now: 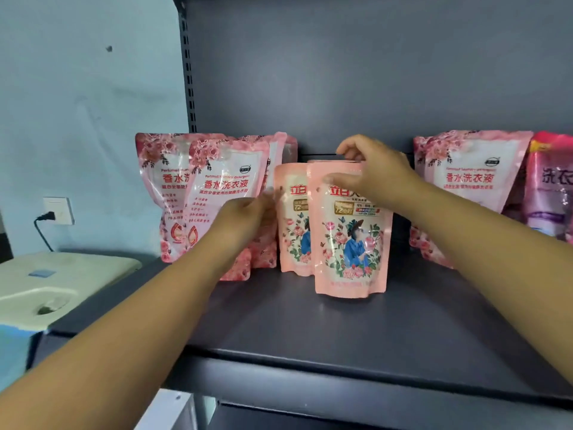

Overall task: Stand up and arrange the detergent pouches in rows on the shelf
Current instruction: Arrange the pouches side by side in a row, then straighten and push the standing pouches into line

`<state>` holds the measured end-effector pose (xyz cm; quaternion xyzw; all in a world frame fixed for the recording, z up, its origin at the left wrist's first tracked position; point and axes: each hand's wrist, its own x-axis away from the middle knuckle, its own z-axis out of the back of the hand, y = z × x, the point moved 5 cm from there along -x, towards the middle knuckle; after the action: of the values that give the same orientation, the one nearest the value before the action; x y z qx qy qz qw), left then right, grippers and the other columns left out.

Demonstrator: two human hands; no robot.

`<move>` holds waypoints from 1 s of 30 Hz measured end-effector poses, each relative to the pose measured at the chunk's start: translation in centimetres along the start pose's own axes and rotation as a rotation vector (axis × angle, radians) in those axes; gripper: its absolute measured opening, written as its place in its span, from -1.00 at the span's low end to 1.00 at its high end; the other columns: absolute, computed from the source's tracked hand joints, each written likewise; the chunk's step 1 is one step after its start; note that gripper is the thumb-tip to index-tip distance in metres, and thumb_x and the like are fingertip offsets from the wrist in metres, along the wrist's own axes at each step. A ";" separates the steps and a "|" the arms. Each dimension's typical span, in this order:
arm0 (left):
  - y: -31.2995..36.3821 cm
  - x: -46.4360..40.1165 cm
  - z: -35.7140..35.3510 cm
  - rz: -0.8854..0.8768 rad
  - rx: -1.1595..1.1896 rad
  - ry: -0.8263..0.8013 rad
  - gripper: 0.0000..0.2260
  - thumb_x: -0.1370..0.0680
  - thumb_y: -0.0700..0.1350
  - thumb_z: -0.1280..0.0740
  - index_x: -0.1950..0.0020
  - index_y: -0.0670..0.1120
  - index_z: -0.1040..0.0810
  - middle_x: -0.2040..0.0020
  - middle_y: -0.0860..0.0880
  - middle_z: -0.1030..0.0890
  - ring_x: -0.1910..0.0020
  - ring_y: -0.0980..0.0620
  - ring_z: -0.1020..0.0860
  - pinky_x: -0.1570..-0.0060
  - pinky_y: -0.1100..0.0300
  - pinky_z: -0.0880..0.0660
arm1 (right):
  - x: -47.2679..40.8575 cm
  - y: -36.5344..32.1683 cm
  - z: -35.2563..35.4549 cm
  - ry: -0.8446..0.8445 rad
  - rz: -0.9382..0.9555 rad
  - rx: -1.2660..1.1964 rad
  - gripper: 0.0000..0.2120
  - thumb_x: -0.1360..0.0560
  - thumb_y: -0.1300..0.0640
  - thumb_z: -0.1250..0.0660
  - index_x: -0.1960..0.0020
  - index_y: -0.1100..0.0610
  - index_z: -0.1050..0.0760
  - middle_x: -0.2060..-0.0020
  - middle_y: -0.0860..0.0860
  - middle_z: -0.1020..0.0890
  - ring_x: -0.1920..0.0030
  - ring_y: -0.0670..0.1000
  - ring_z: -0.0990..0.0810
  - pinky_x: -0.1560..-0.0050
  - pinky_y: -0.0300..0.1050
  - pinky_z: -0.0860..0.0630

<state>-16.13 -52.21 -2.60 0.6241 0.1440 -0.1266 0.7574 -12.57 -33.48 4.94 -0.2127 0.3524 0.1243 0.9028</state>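
On the dark grey metal shelf [356, 330] stand several soft plastic detergent pouches. In the middle, nearest the front edge, a pale pink stand-up pouch printed with roses and a figure in blue [350, 237] stands upright. The right hand [372, 172] is at its top – thumb across the front of the pouch near the upper edge, fingers curled over the top seam behind it, so the grip pinches the pouch's top. Just behind and to the left, partly covered by it, a second pale pink pouch of the same print [293, 225] also stands upright, and another top edge shows behind the front one under the right fingers.

The left hand [248, 218] reaches in from the lower left with its fingers fairly straight, the tips lying against the left edge of that second pouch; motion blur hides whether they curl round anything.

To the left, a cluster of larger deep pink rose-printed pouches with white panels and red Chinese lettering [226, 197] stands in overlapping rows, the left hand and forearm crossing in front of them. On the right stands one more large pink rose-printed pouch [468, 184] – well apart from the right hand – and beside it, at the frame's edge, a magenta and purple pouch [552, 187].

Off the shelf's left end are a pale blue wall [86, 103], a white wall socket with a black plug [57, 211] and a cream-coloured plastic appliance top [59, 283].
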 end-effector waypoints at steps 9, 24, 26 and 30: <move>-4.6 -1.3 9.5 0.003 -0.168 0.404 -0.50 -0.47 0.17 -0.24 -0.25 -0.16 -0.42 -0.22 -0.16 -0.50 -0.19 -0.20 -0.48 -0.22 -0.08 -0.41 | 4.5 -5.1 -2.6 0.355 0.198 0.174 -0.66 -0.40 -0.01 -0.40 -0.12 0.09 -0.52 -0.19 0.04 -0.50 -0.29 0.06 -0.39 -0.36 -0.06 -0.01; -7.6 -0.4 8.5 0.123 0.184 0.019 -0.78 -0.39 0.11 -0.45 0.07 0.04 -0.57 0.00 -0.06 -0.67 -0.01 -0.17 -0.62 -0.10 -0.18 -0.52 | 4.1 -8.8 -15.5 -0.052 -0.576 -0.980 -0.46 -0.36 -0.14 -0.42 -0.22 0.15 -0.48 -0.04 0.01 -0.61 -0.01 0.02 -0.60 -0.01 -0.10 -0.54; -6.9 0.2 8.5 0.051 0.223 0.003 -0.83 -0.40 0.05 -0.46 0.07 0.08 -0.58 0.00 -0.04 -0.67 0.00 -0.10 -0.64 -0.09 -0.09 -0.54 | 4.4 -9.1 -16.5 -0.055 -0.634 -1.070 -0.17 -0.13 -0.28 -0.48 -0.29 0.08 -0.41 -0.11 0.07 -0.61 -0.07 0.10 -0.61 -0.14 0.09 -0.53; -4.7 2.4 8.6 -0.070 0.307 -0.047 -0.89 -0.45 -0.08 -0.40 0.04 0.06 -0.60 0.10 0.05 -0.69 0.11 0.08 -0.67 0.11 0.17 -0.59 | 4.7 -9.4 -15.4 0.012 -0.533 -1.156 -0.51 -0.37 0.00 -0.46 -0.24 0.10 -0.45 -0.07 0.07 -0.64 -0.02 0.06 -0.64 -0.05 0.03 -0.58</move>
<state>-15.16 -61.59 -6.21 0.7242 0.1266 -0.1880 0.6513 -14.65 -48.68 -5.70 -0.7468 0.1684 0.0644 0.6401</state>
